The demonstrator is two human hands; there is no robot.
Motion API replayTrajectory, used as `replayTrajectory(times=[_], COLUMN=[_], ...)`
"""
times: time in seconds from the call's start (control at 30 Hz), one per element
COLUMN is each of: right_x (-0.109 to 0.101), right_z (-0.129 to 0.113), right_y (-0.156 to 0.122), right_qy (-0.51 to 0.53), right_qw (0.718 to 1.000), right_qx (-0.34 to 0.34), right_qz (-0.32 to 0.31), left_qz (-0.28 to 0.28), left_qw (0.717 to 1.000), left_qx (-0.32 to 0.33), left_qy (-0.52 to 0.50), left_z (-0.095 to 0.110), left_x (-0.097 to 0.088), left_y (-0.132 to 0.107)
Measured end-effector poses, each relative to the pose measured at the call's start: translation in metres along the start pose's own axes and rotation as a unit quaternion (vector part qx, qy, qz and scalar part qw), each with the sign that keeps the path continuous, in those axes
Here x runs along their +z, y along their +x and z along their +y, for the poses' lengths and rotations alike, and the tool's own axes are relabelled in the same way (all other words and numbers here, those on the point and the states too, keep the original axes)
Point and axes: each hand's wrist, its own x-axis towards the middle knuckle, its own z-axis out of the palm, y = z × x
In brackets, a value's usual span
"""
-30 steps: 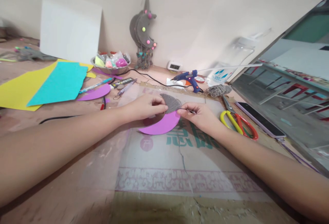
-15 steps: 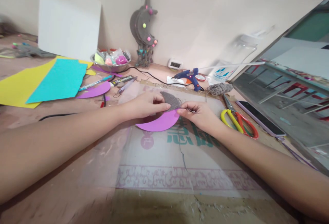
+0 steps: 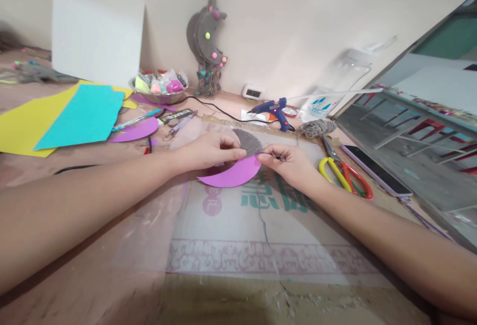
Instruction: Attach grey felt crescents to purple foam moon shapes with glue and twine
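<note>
From my seat I see the purple crescent (image 3: 233,175) lying flat on the printed sheet (image 3: 268,225), straight ahead of me and between the two hands. Its long axis goes from side to side, a little tilted, with the low end toward my left and the high tip toward my right. The upper part of it is covered with grey winding (image 3: 249,142), and only the lower curve shows purple. My left hand (image 3: 208,150) is the nearer one: it rests on the crescent, with thumb and fingers closed on the edge of the grey winding, and it hides the left end. My right hand (image 3: 288,162) is just beside the right tip and does not touch the purple paper. Its fingers are pinched together on a thin strand (image 3: 274,156) that leads to the winding; I cannot tell if there is also a small tool in the pinch. So the hands are close to each other but apart, with the tip of the crescent in the gap. The twine ball (image 3: 316,127) and the scissors (image 3: 345,176) lie to the right of the right hand, and the glue gun (image 3: 274,110) lies behind the crescent, well apart from it.
</note>
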Motion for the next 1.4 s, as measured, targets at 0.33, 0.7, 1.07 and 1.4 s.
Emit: replayTrajectory(times=[0.33, 0.7, 1.07, 1.4], right_x=[0.000, 0.000, 0.002, -0.011], right_z=[0.000, 0.001, 0.002, 0.009], right_y=[0.000, 0.001, 0.001, -0.010], right_qy=[0.015, 0.012, -0.024, -0.191], right_qw=[1.000, 1.000, 0.999, 0.943], right_qx=[0.001, 0.002, -0.020, -0.248], right_qz=[0.002, -0.016, -0.030, 0.108], left_qz=[-0.008, -0.017, 0.008, 0.027], left_qw=[1.000, 0.997, 0.992, 0.997], left_qx=[0.021, -0.024, -0.024, -0.034], left_qy=[-0.014, -0.068, -0.126, -0.068], left_z=[-0.005, 0.001, -0.002, 0.001], left_x=[-0.001, -0.002, 0.001, 0.003], left_y=[0.002, 0.000, 0.001, -0.001])
